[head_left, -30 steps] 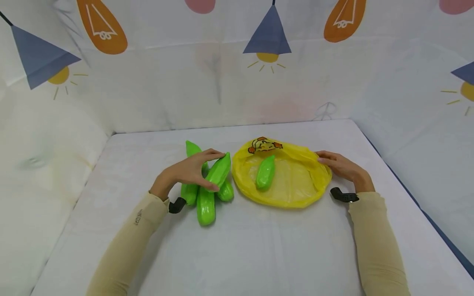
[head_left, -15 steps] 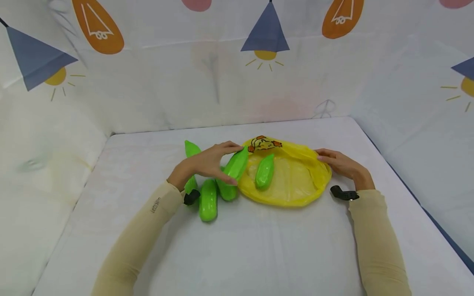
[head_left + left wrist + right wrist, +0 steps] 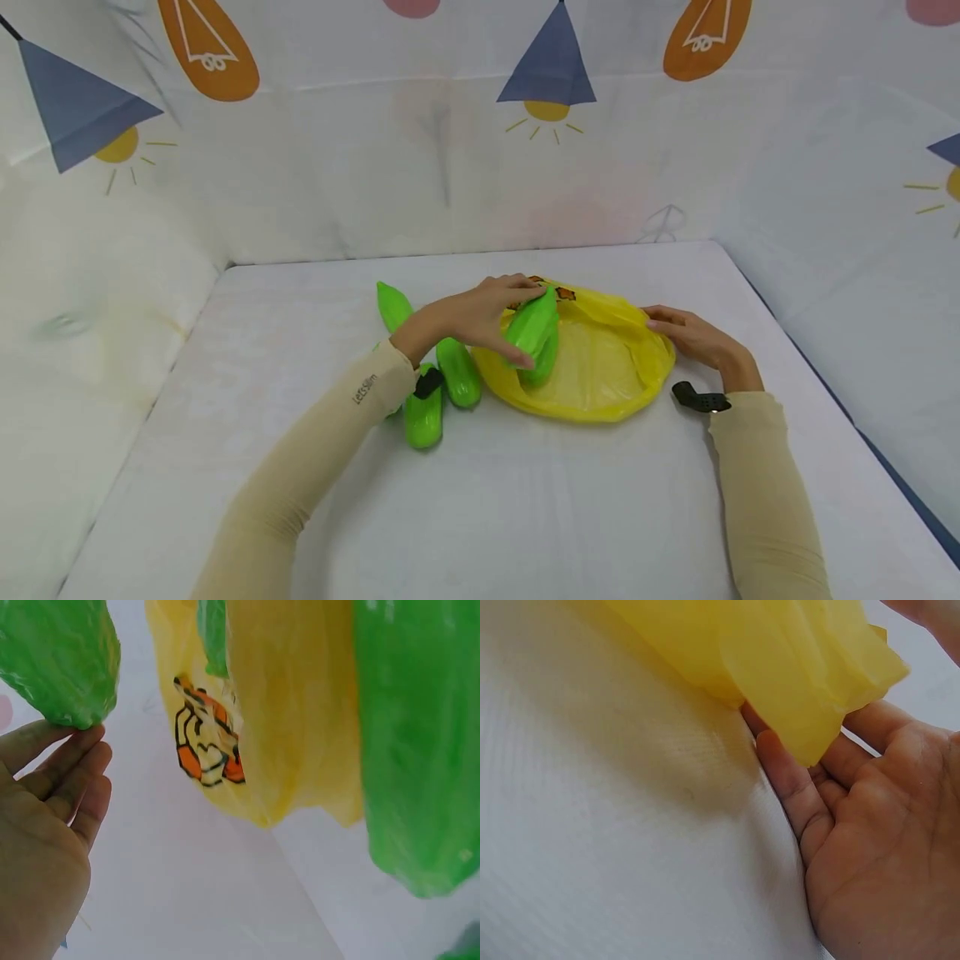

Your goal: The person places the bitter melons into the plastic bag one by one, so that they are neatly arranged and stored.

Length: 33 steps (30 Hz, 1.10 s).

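My left hand (image 3: 487, 321) holds a glossy green gourd (image 3: 531, 327), ridged and pointed at one end, between thumb and fingers over the left side of a yellow plastic bag (image 3: 592, 404). The bag lies with its mouth spread wide. Partly covered by the held gourd, another green gourd (image 3: 546, 367) rests inside it. In the left wrist view, fingertips touch the end of the held gourd (image 3: 64, 664). My right hand (image 3: 697, 340) pinches the bag's right rim; in the right wrist view its fingers are partly behind the yellow plastic (image 3: 802, 675).
Left of the bag, more green gourds lie on the white table: one near the bag (image 3: 459, 373), one in front (image 3: 424, 423), one behind my left wrist (image 3: 392, 304). Another is mostly hidden under the left forearm. A patterned white cloth wall (image 3: 375, 183) stands behind.
My left hand has carried the gourd rightward, from the group on the table to above the bag. The gourds left behind have shifted slightly. My right hand stays at the rim.
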Each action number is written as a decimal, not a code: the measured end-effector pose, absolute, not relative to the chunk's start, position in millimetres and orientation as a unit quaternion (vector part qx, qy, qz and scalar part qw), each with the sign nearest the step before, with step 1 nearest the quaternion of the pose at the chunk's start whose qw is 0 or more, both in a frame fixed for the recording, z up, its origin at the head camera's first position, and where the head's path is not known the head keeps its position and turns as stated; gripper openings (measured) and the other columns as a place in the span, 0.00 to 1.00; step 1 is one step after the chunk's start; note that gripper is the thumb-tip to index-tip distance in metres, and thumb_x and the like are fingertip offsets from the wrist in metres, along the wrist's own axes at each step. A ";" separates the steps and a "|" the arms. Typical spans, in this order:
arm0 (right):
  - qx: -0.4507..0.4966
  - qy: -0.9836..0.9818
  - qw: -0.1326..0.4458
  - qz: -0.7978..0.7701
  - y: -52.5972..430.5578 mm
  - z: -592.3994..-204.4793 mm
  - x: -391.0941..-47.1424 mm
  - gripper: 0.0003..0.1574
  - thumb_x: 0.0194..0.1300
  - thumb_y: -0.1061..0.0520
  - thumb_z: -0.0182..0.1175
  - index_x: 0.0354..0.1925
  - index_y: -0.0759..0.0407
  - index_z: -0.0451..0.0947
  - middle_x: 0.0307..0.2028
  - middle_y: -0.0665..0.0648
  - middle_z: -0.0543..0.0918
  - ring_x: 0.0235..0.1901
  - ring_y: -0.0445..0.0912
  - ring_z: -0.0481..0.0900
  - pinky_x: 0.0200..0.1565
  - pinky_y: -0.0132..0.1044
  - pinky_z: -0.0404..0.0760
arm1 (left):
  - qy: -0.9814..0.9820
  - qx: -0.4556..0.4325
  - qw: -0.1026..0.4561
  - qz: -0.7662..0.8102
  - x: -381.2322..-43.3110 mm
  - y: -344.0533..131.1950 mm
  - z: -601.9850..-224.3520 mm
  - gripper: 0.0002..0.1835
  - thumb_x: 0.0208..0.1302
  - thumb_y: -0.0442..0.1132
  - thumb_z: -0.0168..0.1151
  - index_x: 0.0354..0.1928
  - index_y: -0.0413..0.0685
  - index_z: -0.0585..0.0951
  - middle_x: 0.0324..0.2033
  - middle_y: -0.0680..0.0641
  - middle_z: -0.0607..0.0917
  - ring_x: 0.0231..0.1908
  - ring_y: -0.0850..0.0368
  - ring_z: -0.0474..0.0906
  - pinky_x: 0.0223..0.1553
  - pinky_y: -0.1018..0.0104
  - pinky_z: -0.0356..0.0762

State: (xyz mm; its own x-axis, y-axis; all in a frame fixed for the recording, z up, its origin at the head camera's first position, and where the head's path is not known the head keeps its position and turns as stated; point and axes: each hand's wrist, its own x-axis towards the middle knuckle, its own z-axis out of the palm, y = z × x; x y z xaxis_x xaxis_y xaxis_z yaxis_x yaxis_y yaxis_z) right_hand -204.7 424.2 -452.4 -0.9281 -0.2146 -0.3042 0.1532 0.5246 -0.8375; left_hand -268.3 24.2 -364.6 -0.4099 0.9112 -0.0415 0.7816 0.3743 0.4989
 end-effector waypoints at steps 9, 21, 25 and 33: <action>-0.025 0.846 0.186 -0.499 422.3 -453.6 -203.5 0.36 0.76 0.45 0.48 0.71 0.65 0.58 0.58 0.43 0.70 0.53 0.31 0.70 0.53 0.16 0.68 | 0.810 0.537 0.157 0.177 -267.6 57.9 -369.6 0.61 0.47 0.69 0.70 0.77 0.53 0.52 0.72 0.51 0.58 0.70 0.55 0.53 0.71 0.56 0.55; -0.015 0.859 0.198 -0.471 424.4 -454.1 -208.1 0.37 0.76 0.43 0.47 0.73 0.62 0.56 0.70 0.63 0.63 0.55 0.33 0.67 0.53 0.16 0.66 | 0.817 0.545 0.143 0.124 -268.4 89.5 -375.5 0.60 0.49 0.73 0.65 0.77 0.51 0.53 0.69 0.50 0.63 0.67 0.57 0.60 0.70 0.59 0.56; -0.017 0.865 0.197 -0.462 423.7 -453.8 -208.5 0.37 0.77 0.43 0.47 0.73 0.62 0.56 0.70 0.63 0.63 0.55 0.33 0.67 0.58 0.21 0.67 | 0.826 0.533 0.146 0.109 -266.8 97.1 -382.7 0.61 0.48 0.75 0.64 0.77 0.49 0.53 0.70 0.49 0.63 0.68 0.55 0.58 0.73 0.54 0.50; -0.013 0.871 0.195 -0.450 422.9 -451.0 -208.7 0.38 0.76 0.42 0.47 0.72 0.62 0.56 0.71 0.64 0.62 0.58 0.38 0.65 0.72 0.53 0.57 | 0.841 0.510 0.162 0.081 -261.4 108.4 -393.5 0.62 0.48 0.77 0.62 0.77 0.49 0.52 0.72 0.47 0.59 0.72 0.53 0.55 0.75 0.49 0.45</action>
State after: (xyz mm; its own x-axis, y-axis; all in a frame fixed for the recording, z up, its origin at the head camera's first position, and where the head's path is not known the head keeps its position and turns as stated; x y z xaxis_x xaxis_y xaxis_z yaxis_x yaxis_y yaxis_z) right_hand -208.7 422.9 -451.0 -0.9233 -0.1979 -0.3292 0.1539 0.5948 -0.7890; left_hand -261.4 108.4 -393.5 -0.4284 0.8836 -0.1891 0.8310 0.4674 0.3016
